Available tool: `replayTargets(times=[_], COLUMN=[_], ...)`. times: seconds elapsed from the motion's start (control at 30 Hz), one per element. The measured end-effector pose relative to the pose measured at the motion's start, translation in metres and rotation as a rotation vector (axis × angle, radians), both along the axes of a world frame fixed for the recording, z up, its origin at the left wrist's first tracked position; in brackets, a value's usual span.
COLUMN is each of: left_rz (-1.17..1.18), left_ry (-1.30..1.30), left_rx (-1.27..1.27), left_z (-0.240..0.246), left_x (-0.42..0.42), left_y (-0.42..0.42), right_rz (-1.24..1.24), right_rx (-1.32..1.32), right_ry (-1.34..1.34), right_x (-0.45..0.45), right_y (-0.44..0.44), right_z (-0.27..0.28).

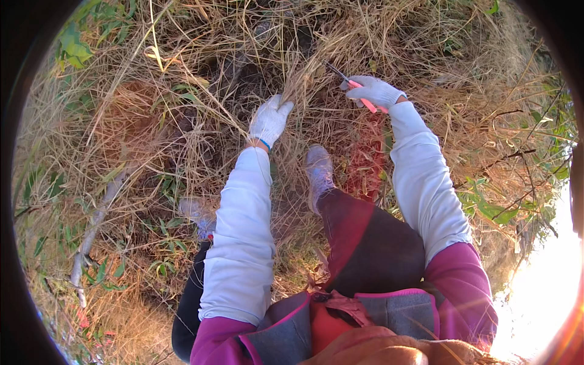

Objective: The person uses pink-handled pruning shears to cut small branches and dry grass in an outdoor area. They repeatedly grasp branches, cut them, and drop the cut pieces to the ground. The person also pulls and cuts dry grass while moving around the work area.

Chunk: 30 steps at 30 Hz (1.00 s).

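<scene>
My left hand (269,121), in a white knit glove, is closed around the lower part of a bunch of dry grass (305,80). The bunch fans up and to the right from my fingers. In my gloved right hand (375,91) is a pair of snips with pink handles (368,105). Their narrow dark blades (336,71) point up and left, beside the grass bunch. Whether the blades touch any stalks is hard to tell. Light sleeve covers run over both forearms.
Dry grass covers the ground around my shoes (319,171). A bare grey branch (98,219) lies at the left. Thin twigs (518,155) and green leaves (497,210) stick out on the right, near strong glare. More green leaves (75,45) hang at the upper left.
</scene>
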<state>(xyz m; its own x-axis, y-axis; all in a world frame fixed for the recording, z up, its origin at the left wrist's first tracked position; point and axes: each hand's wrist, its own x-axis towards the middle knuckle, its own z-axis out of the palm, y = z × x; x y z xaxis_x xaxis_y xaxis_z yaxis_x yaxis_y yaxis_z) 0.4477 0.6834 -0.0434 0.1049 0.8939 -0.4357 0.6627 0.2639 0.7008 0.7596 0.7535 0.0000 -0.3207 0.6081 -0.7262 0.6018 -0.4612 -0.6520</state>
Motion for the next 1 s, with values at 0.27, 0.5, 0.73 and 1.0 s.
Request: replayTargets(times=[0.27, 0.5, 0.73, 1.0], left_rz=[0.054, 0.049, 0.034, 0.022], left_ry=[0.013, -0.029, -0.033, 0.001], left_rx=[-0.02, -0.005, 0.01, -0.021], left_z=[0.012, 0.002, 0.003, 0.015], left_x=[0.012, 0.009, 0.001, 0.004], left_y=[-0.011, -0.012, -0.012, -0.012], right_rz=[0.124, 0.094, 0.125, 0.197], right_rx=[0.082, 0.157, 0.118, 0.228], right_ry=[-0.045, -0.178, -0.14, -0.161], right_x=[-0.026, -0.032, 0.011, 0.006], right_y=[0.028, 0.031, 0.019, 0.022], right_z=[-0.01, -0.013, -0.021, -0.023])
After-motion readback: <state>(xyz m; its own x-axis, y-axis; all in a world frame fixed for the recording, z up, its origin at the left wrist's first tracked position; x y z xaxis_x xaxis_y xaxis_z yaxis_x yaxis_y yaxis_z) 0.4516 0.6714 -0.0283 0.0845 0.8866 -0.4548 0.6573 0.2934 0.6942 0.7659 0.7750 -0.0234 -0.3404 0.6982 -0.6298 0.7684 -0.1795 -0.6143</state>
